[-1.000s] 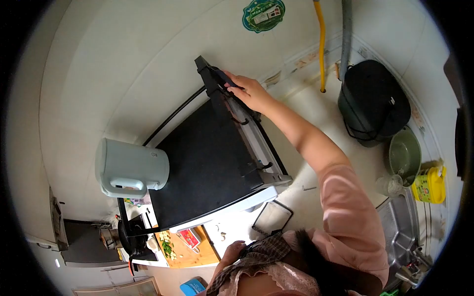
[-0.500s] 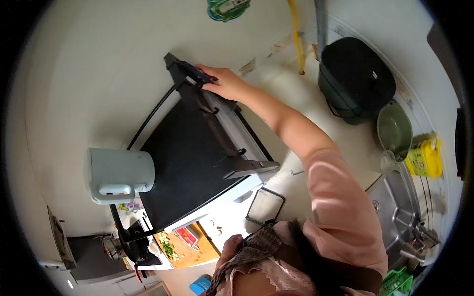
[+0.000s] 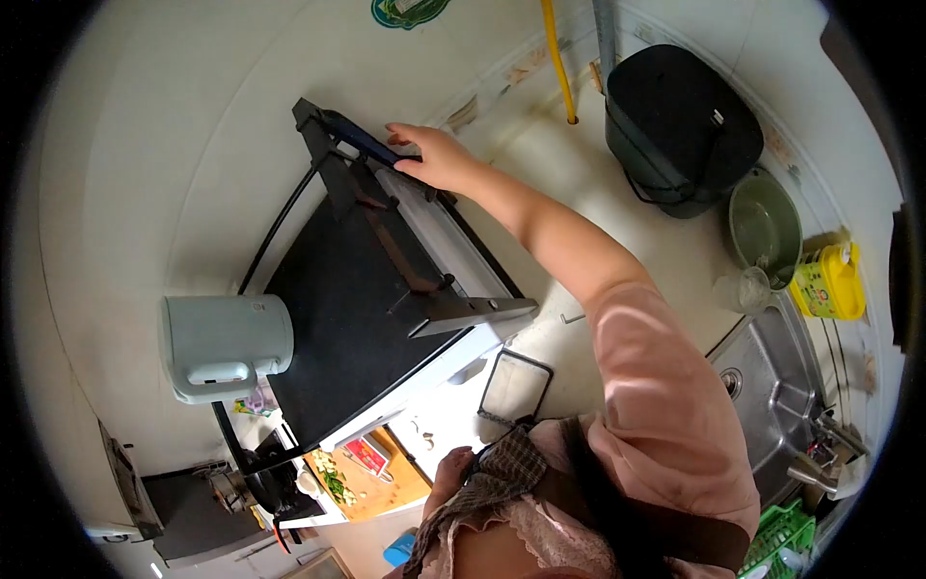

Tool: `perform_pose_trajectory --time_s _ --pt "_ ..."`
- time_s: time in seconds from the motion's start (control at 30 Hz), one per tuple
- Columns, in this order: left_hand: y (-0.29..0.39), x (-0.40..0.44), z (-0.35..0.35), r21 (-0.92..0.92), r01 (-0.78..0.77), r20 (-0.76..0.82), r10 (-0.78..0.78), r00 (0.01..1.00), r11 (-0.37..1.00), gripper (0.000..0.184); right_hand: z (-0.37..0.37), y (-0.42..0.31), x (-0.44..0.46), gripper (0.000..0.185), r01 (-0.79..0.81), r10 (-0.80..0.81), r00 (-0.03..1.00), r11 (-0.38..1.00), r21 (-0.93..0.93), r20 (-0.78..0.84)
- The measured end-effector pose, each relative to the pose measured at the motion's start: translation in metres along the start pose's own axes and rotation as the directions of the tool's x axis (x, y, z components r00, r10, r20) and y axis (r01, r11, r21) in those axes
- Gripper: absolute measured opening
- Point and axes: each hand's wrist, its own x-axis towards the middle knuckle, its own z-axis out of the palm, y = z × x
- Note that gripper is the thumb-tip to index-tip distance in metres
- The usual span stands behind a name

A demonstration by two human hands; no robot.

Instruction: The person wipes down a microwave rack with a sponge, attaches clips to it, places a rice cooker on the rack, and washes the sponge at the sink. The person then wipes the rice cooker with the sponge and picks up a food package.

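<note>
My right hand (image 3: 436,159) reaches out at the far end of a black metal rack (image 3: 386,232), fingers apart. Its thumb is by the end of a dark blue, flat, long thing (image 3: 357,135) lying in the rack's end; whether they touch, I cannot tell. The rack stands on a black-topped white appliance (image 3: 338,309). Low in the view, my left hand (image 3: 451,471) is close to my body beside the checked apron cloth (image 3: 521,473); its fingers are mostly hidden.
A pale kettle (image 3: 227,338) stands on the appliance's left end. Below is a cutting board (image 3: 391,487) with chopped food and a red-and-white package (image 3: 367,455). To the right are a black lidded bin (image 3: 680,125), green basin (image 3: 764,217), yellow jug (image 3: 831,282) and sink (image 3: 772,386).
My right hand's fingers have spread and come away from the dark thing at the rack's end. The whole view has shifted slightly; my left hand stays near my body.
</note>
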Motion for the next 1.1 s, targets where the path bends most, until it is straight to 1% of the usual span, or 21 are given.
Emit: perform_pose_trajectory --time_s 0.17,0.23,0.3,0.37,0.43,0.5,0.53,0.57,0.63,0.67,0.73,0.77,0.8,0.83,0.9,0.93,0.97,1.0,1.03,1.07,1.1 --pt "-0.008 0.003 0.000 0.014 0.001 -0.021 0.000 1.000 1.000 0.035 -0.005 0.000 -0.027 0.053 -0.102 0.102 0.987 0.995 0.007 -0.123" --pt "-0.004 0.003 0.000 0.127 0.009 -0.029 -0.005 1.000 0.992 0.034 -0.002 0.010 -0.044 0.049 -0.112 0.121 0.978 0.992 0.065 -0.171" --pt "-0.030 0.011 0.002 0.056 -0.075 -0.031 0.077 0.997 0.996 0.034 -0.004 0.007 -0.069 0.042 -0.226 0.277 0.929 0.950 0.217 -0.244" --pt "-0.050 0.020 0.005 0.054 -0.183 -0.064 0.186 0.980 0.982 0.032 -0.017 -0.008 -0.098 0.038 -0.281 0.334 0.913 0.932 0.230 -0.235" --pt "-0.049 0.018 0.006 -0.132 -0.291 -0.039 0.289 0.957 0.948 0.032 -0.020 -0.018 -0.140 0.034 -0.370 0.420 0.884 0.897 0.243 -0.204" --pt "0.009 -0.003 0.003 -0.003 -0.144 -0.043 0.144 0.989 0.990 0.033 -0.026 -0.023 -0.178 0.026 -0.362 0.449 0.838 0.883 0.300 -0.310" --pt "-0.002 0.006 0.004 -0.007 -0.118 -0.033 0.117 0.993 0.993 0.034 -0.032 -0.026 -0.194 0.026 -0.373 0.451 0.843 0.883 0.285 -0.293" --pt "-0.017 0.011 0.006 -0.005 -0.089 -0.019 0.089 0.996 0.996 0.034 -0.035 -0.031 -0.219 0.024 -0.404 0.455 0.840 0.889 0.216 -0.297" --pt "-0.028 0.009 0.009 0.010 -0.311 -0.036 0.311 0.950 0.950 0.035 -0.042 -0.039 -0.267 0.022 -0.437 0.456 0.837 0.890 0.132 -0.301" --pt "-0.033 0.010 0.012 -0.126 -0.290 -0.042 0.287 0.957 0.949 0.035 -0.044 -0.041 -0.289 0.019 -0.502 0.513 0.800 0.857 0.122 -0.312" --pt "-0.040 0.010 0.013 -0.107 -0.347 -0.051 0.343 0.938 0.932 0.034 -0.047 -0.045 -0.332 0.016 -0.568 0.568 0.760 0.817 0.101 -0.316" --pt "-0.042 0.008 0.013 -0.076 -0.399 -0.071 0.394 0.916 0.914 0.033 -0.048 -0.047 -0.351 0.014 -0.633 0.616 0.740 0.773 0.028 -0.269" --pt "-0.040 0.004 0.013 -0.078 -0.379 -0.087 0.372 0.924 0.922 0.029 -0.045 -0.052 -0.362 0.012 -0.685 0.661 0.716 0.727 -0.047 -0.225" --pt "-0.047 0.004 0.014 -0.092 -0.378 -0.097 0.370 0.924 0.921 0.029 -0.040 -0.055 -0.371 0.012 -0.680 0.657 0.724 0.731 -0.056 -0.212" --pt "-0.063 0.005 0.015 -0.122 -0.406 -0.106 0.395 0.913 0.906 0.027 -0.028 -0.064 -0.385 0.011 -0.690 0.668 0.722 0.681 -0.244 -0.178" --pt "-0.061 0.001 0.015 -0.217 -0.358 -0.126 0.337 0.933 0.908 0.025 -0.025 -0.066 -0.386 0.011 -0.683 0.666 0.728 0.686 -0.251 -0.162" --pt "-0.059 -0.004 0.015 -0.229 -0.356 -0.138 0.331 0.933 0.906 0.025 -0.023 -0.067 -0.385 0.014 -0.565 0.559 0.815 0.705 -0.429 -0.153" --pt "-0.056 -0.012 0.015 -0.171 -0.317 -0.141 0.295 0.945 0.933 0.024 -0.019 -0.067 -0.383 0.016 -0.419 0.443 0.889 0.694 -0.586 -0.112" --pt "-0.059 -0.019 0.013 -0.116 -0.266 -0.165 0.246 0.955 0.957 0.024 -0.017 -0.060 -0.381 0.018 -0.462 0.507 0.854 0.636 -0.618 -0.117" --pt "-0.080 -0.014 0.020 -0.109 -0.359 -0.226 0.329 0.917 0.927 0.023 -0.012 -0.048 -0.381 0.019 -0.492 0.568 0.816 0.587 -0.643 -0.106" --pt "-0.072 -0.029 0.016 0.028 -0.322 -0.248 0.319 0.915 0.946 0.024 -0.006 -0.037 -0.388 0.023 -0.352 0.390 0.916 0.665 -0.659 -0.095"
